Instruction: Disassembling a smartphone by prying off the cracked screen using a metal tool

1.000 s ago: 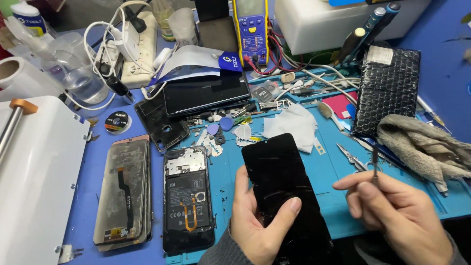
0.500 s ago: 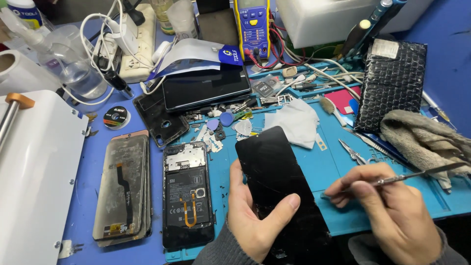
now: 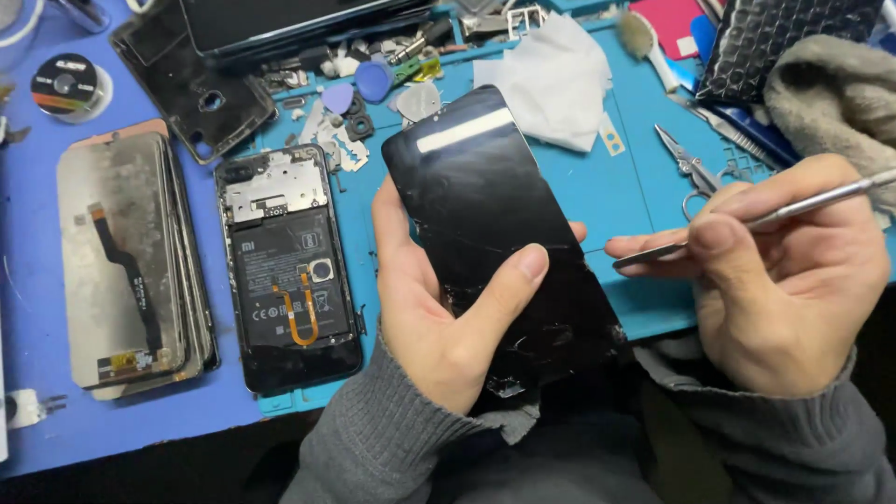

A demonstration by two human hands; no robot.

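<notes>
Covering most of the view, the blue bench (image 3: 56, 411) is overlaid by a teal work mat (image 3: 625, 187) strewn with parts. At 9 o'clock a stack of detached screen panels (image 3: 126, 266) is laid flat, and just beside it, toward the centre, an opened phone body (image 3: 289, 271) with its battery and orange flex exposed is seen. At 1 o'clock a crumpled white tissue (image 3: 555, 79) is spread; at 2 o'clock a grey cloth (image 3: 831, 93) is heaped.

At the centre a cracked black phone screen (image 3: 495, 224) is held tilted above the mat by the left hand (image 3: 439, 308), whose grip is clamped on it, thumb pressed across the glass.

At 3 o'clock a thin metal pry tool (image 3: 747, 222) is pinched in the closed grip of the right hand (image 3: 793, 280), its flat tip just beside the screen's right edge. Small scissors (image 3: 691, 168) are lying above the tool.
</notes>
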